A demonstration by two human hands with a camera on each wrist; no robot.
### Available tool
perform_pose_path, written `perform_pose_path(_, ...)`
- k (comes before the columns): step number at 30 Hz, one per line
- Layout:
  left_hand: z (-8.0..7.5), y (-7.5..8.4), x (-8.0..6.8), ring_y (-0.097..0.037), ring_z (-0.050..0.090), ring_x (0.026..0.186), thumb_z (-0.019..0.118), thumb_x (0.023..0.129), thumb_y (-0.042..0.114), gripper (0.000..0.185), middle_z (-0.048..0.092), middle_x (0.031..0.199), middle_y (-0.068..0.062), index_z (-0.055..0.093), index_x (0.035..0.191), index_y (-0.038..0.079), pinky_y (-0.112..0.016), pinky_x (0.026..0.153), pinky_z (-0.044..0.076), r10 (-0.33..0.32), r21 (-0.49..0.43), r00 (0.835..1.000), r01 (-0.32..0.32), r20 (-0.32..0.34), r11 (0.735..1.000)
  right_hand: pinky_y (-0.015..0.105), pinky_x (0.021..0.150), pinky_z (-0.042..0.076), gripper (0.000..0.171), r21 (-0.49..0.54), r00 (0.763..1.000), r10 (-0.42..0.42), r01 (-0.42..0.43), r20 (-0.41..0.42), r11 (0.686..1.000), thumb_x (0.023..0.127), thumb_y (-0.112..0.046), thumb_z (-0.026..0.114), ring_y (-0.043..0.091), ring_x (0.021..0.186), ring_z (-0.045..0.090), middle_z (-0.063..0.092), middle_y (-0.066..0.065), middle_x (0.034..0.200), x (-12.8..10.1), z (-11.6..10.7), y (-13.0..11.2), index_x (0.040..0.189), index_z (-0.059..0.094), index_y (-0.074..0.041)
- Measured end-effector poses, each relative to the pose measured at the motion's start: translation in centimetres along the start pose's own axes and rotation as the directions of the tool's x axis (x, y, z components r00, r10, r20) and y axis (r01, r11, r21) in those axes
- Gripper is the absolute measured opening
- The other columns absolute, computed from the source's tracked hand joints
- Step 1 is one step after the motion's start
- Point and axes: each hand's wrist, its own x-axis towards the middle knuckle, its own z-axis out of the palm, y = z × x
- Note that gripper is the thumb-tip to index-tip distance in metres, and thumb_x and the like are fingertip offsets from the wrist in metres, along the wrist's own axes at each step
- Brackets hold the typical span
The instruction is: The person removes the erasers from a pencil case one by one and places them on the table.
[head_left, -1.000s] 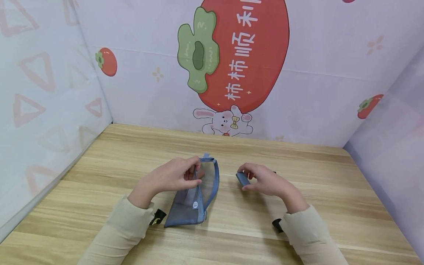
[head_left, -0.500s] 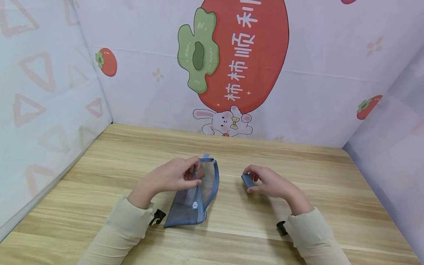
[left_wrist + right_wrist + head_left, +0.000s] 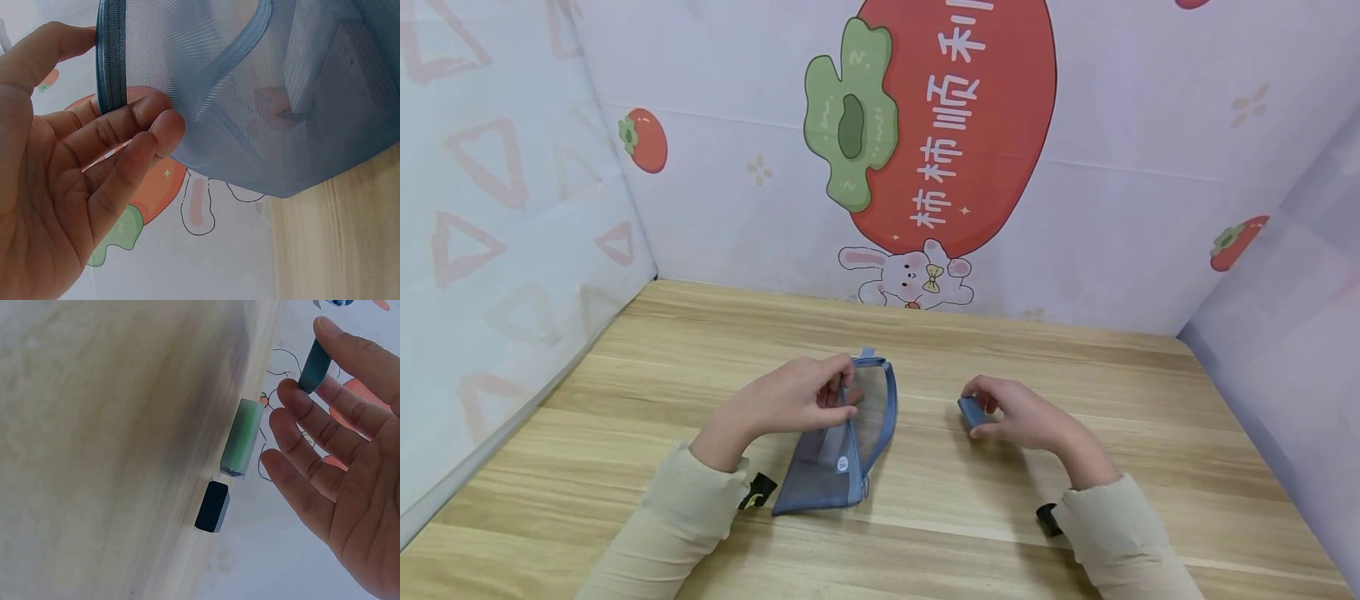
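Observation:
A blue mesh zipper pouch (image 3: 823, 479) stands on the wooden table with its mouth spread towards the right. My left hand (image 3: 782, 402) pinches the near zipper edge (image 3: 112, 56) of that mouth between thumb and fingers. Through the mesh in the left wrist view show a pale block-like piece (image 3: 356, 75) and a small reddish piece (image 3: 272, 109). To the right of the pouch, my right hand (image 3: 1030, 418) holds a small flat dark blue block (image 3: 315, 367) by its ends, between thumb and fingertips.
In the right wrist view, a green block (image 3: 242, 437) with clear sides and a black block (image 3: 213, 507) lie on the table beyond the right hand; the head view hides them. A patterned backdrop (image 3: 737, 225) rises behind the table.
My right hand, with the blue block in it, has drifted right and slightly towards me, away from the pouch. The left hand and pouch stay put.

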Motion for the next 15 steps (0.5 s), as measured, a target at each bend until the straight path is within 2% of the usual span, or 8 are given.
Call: perform_pose_path(15,0.05,0.0,-0.02,-0.003,0.05,0.065,0.07,0.088,0.027,0.025,0.054,0.073,0.01,0.054,0.1,0.012,-0.021,0.062,0.045,-0.004,0.005,1.0,0.004,-0.003,1.0,0.034,0.08,0.048,0.043,-0.019,1.0,-0.022,0.022,0.018,1.0,0.083,-0.017,0.079,0.018,0.093,0.054,0.062,0.004,0.103,-0.6,-0.05,0.84,0.118,0.058,-0.005)
